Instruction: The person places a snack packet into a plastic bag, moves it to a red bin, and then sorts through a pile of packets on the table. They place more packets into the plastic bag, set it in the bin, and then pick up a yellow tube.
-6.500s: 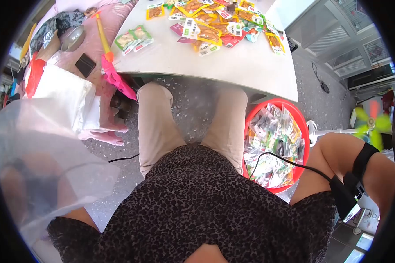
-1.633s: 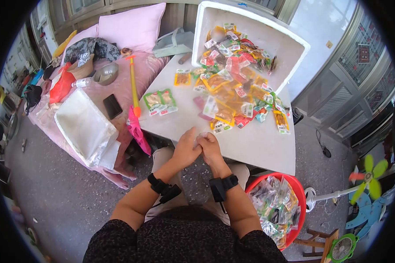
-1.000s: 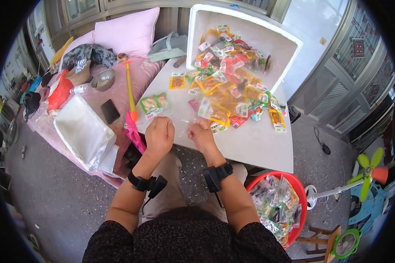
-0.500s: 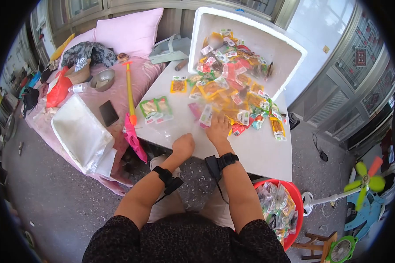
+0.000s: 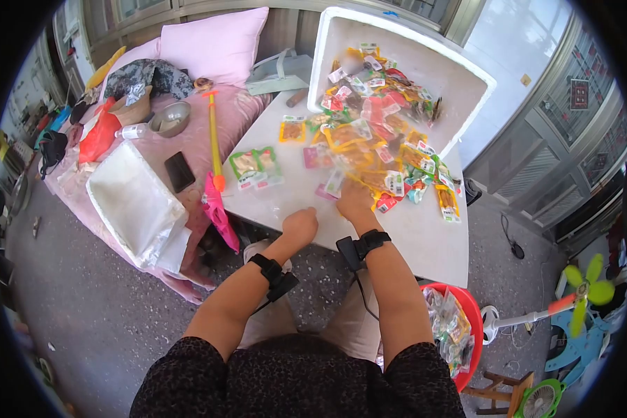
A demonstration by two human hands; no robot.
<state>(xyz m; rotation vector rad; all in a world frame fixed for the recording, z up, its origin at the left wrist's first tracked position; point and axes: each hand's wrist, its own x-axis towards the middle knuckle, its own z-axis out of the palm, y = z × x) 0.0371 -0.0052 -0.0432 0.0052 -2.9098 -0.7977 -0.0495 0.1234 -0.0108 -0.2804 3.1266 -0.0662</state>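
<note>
My left hand (image 5: 301, 226) is closed like a fist above the near edge of the white table (image 5: 272, 209); whatever its fingers hold is hidden. My right hand (image 5: 356, 202) lies at the front of a heap of food packets (image 5: 369, 150), fingers curled down; what they grip cannot be made out. Just left of it is a pink and white packet (image 5: 333, 184). Yellow packets (image 5: 385, 182) touch its far side. The heap spills from a white foam box (image 5: 467, 104) tipped on its side. Apart from it lie a green packet (image 5: 256, 167) and a yellow-edged packet (image 5: 292, 128).
A red tub (image 5: 476, 327) full of packets stands by the table's near right corner. On the left, a pink-covered bed holds a foam lid or tray (image 5: 136, 209), a phone (image 5: 180, 171) and a metal bowl (image 5: 169, 120). A green-bladed fan (image 5: 582, 289) stands at right.
My right hand's fingers, spread over the packets before, are now curled in. A pink packet beside the heap shows more. The view has shifted slightly.
</note>
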